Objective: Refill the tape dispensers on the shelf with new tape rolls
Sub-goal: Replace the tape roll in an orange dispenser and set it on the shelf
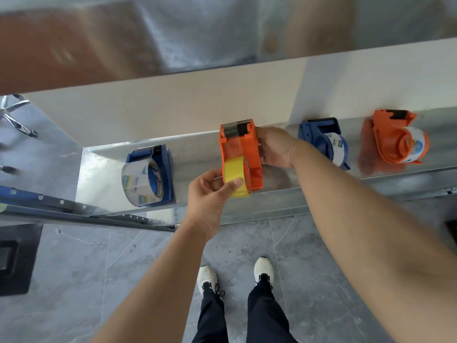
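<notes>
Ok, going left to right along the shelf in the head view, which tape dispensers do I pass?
The left blue dispenser → middle orange dispenser, gripped by the right hand while the left hand pinches the yellow roll in it → right blue dispenser → far orange dispenser.

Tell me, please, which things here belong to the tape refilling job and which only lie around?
Belong to the job:
yellow tape roll, pinched by the left hand
middle orange dispenser, held by the right hand
left blue dispenser, right blue dispenser, far orange dispenser, each holding a roll
metal shelf

Just lying about:
chair base
dark floor object
</notes>
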The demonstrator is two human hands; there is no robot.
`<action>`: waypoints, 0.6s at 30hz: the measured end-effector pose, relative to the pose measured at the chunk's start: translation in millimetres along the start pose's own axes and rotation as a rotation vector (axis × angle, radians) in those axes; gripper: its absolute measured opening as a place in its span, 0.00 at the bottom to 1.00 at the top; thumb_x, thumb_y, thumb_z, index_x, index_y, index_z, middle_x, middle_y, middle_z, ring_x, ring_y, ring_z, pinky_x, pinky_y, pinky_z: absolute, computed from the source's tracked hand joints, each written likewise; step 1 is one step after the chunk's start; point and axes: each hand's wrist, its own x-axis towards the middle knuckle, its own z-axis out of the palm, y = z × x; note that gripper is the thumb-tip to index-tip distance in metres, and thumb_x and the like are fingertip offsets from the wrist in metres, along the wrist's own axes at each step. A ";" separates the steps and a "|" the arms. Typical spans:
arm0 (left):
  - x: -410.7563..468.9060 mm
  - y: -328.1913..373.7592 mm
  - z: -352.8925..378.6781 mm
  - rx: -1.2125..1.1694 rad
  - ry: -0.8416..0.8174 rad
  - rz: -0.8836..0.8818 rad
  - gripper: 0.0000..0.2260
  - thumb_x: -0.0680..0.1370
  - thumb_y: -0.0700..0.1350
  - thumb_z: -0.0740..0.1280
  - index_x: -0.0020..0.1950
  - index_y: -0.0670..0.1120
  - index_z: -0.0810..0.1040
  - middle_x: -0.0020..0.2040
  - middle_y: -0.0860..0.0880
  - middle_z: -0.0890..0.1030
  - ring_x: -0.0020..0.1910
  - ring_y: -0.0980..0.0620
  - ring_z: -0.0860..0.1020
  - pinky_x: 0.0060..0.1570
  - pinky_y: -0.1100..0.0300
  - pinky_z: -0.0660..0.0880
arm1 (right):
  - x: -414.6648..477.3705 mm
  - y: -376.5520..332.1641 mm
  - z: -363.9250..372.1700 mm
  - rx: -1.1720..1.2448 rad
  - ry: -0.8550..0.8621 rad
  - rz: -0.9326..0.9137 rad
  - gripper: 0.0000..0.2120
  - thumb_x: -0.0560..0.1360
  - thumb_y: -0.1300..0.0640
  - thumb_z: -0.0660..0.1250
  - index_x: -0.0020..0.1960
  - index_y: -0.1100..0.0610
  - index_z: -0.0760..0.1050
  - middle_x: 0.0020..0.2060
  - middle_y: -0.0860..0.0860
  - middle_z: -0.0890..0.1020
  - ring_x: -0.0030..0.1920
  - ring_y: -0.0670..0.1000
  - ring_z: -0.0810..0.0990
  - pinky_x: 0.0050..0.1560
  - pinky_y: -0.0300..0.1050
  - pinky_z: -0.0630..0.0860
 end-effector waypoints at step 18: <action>22.8 42.2 44.6 0.138 0.242 -0.185 0.09 0.73 0.40 0.81 0.40 0.41 0.82 0.41 0.40 0.88 0.42 0.40 0.88 0.45 0.30 0.83 | -3.6 -3.7 8.2 -0.539 0.648 0.030 0.11 0.79 0.54 0.64 0.45 0.61 0.78 0.38 0.57 0.85 0.37 0.55 0.85 0.35 0.47 0.83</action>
